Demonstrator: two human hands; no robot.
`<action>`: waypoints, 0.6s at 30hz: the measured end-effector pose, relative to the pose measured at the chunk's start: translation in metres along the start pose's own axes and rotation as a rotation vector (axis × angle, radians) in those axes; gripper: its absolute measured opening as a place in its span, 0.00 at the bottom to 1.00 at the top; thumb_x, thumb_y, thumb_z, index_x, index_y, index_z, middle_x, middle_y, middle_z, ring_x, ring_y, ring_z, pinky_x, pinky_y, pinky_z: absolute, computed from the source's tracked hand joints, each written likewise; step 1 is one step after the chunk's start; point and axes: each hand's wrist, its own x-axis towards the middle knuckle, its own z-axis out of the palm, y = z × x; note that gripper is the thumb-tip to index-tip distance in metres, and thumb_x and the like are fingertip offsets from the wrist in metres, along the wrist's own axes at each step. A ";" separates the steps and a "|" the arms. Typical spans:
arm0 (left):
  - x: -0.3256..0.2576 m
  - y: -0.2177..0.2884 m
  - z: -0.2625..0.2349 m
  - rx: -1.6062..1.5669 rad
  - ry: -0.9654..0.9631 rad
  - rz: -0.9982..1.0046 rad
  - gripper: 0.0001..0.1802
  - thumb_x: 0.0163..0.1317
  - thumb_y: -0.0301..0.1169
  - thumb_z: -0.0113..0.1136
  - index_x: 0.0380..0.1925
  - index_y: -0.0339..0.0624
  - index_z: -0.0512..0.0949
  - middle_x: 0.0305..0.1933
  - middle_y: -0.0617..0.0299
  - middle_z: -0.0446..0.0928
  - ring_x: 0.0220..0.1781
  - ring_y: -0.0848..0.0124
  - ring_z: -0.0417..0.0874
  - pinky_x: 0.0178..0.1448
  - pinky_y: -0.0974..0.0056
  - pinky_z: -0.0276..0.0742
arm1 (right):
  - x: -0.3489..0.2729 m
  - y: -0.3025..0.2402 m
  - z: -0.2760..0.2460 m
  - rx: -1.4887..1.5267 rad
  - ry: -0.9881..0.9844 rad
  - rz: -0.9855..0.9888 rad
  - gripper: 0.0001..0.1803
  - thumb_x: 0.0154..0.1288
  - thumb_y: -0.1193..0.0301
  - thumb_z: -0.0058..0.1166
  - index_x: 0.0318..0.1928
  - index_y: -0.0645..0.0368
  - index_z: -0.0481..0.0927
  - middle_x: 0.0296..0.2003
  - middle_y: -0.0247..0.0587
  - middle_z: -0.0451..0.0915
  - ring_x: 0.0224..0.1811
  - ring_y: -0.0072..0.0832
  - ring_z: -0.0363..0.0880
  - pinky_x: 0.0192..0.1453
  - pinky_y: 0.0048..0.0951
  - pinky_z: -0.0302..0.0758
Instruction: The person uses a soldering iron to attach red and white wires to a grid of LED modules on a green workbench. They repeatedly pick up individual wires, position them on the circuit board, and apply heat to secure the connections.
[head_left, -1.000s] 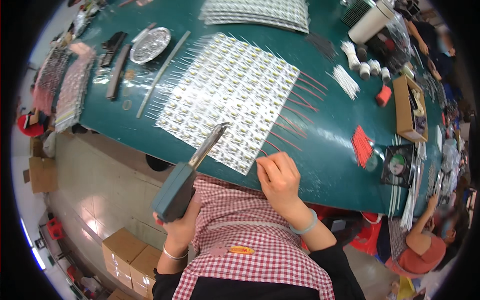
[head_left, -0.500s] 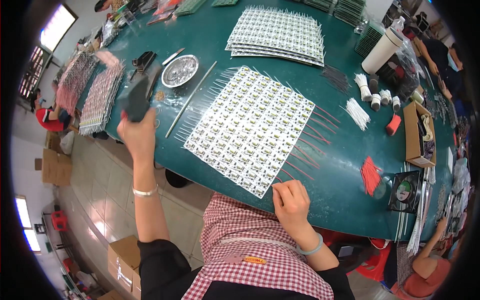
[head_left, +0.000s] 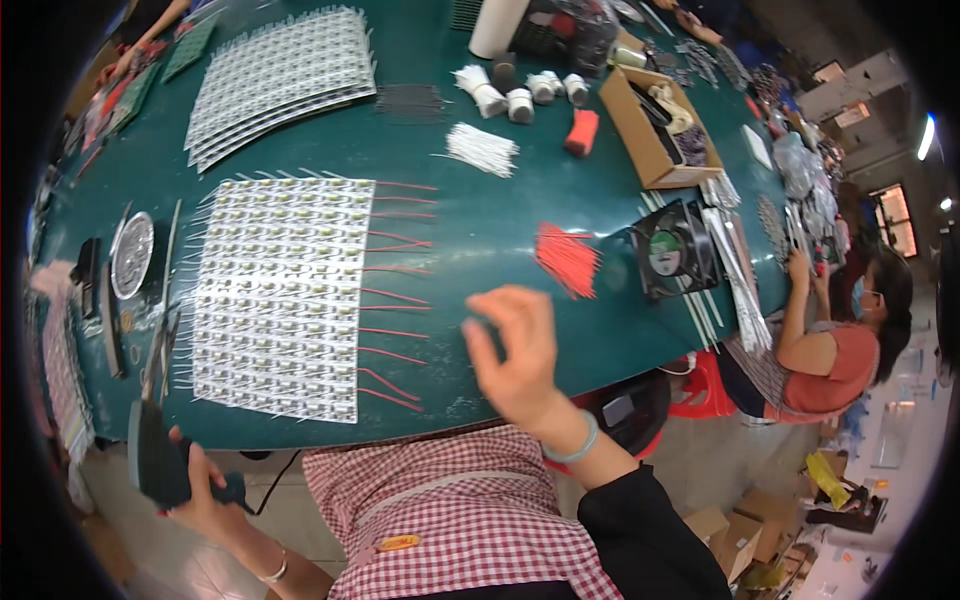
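Since half a second ago, the soldering tool (head_left: 160,465) got pulled down to 8 o'clock, gripped by the left hand (head_left: 205,495). Right hand (head_left: 515,360) is held open and empty at 6 o'clock; the panel (head_left: 280,295) looks mostly wired, red leads (head_left: 395,270) attached.

A large sheet of small boards (head_left: 275,300) is lying on the bench (head_left: 480,240), with wires sticking out to its right. Behind it, a stack of similar sheets (head_left: 280,80) is sitting. A bundle of cut wires (head_left: 567,258) is lying right of the sheet, a small fan (head_left: 672,250) just beside it, and an open box (head_left: 655,125) farther back.
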 end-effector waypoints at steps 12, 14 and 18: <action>-0.010 -0.020 -0.046 0.012 0.054 -0.148 0.19 0.59 0.19 0.62 0.50 0.25 0.74 0.52 0.50 0.79 0.21 0.80 0.69 0.20 0.74 0.62 | 0.047 0.121 -0.044 -0.333 -0.089 -0.036 0.05 0.56 0.78 0.62 0.33 0.61 0.79 0.35 0.39 0.76 0.40 0.40 0.74 0.44 0.37 0.73; -0.012 -0.020 -0.047 0.022 0.059 -0.170 0.19 0.59 0.18 0.62 0.50 0.25 0.74 0.51 0.50 0.79 0.21 0.80 0.69 0.21 0.74 0.61 | 0.051 0.126 -0.044 -0.317 -0.157 -0.038 0.05 0.55 0.77 0.63 0.33 0.60 0.80 0.35 0.38 0.76 0.41 0.39 0.74 0.45 0.37 0.73; -0.022 -0.012 -0.042 0.013 0.093 -0.088 0.17 0.59 0.18 0.62 0.48 0.24 0.75 0.50 0.50 0.80 0.21 0.79 0.69 0.21 0.74 0.61 | 0.055 0.131 -0.044 -0.370 -0.244 -0.040 0.05 0.54 0.76 0.63 0.33 0.59 0.80 0.35 0.37 0.77 0.41 0.38 0.75 0.44 0.38 0.72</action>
